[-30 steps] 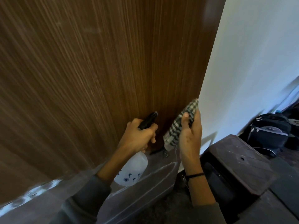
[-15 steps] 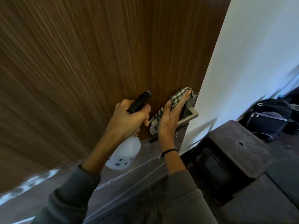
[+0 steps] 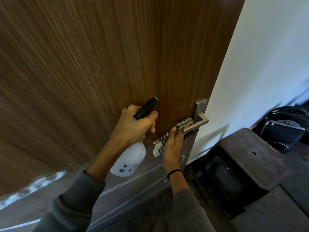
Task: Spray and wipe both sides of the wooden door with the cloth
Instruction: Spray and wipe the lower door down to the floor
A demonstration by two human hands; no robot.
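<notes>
Far left, wooden door (image 3: 83, 72): brown vertical grain fills most of the view. Only this face shows; the other side is out of sight.
Left hand (image 3: 133, 126): fingers clenched round the neck of the spray bottle, one finger down by the trigger.
Spray bottle (image 3: 128, 161): the white body hangs below the fist, and the black nozzle points at the door from close by.
Cloth (image 3: 160, 144): checked, lying against the door low on its right. One end hangs loose and the other reaches up to the lever.
Right hand (image 3: 172, 148): thumb over the cloth, fingers grasping it against the wood just under the lever.
Door handle (image 3: 197, 124): metal lever on a plate at the door's edge, touching the cloth.
Stool (image 3: 247, 158): dark, on the floor right of the door, beside the white wall (image 3: 259, 64).
Step in hand: most likely wiping around the handle on this face.
Next move: probably sweep the cloth past the lever without snagging it, spray any dry patches, then turn to the far side.
</notes>
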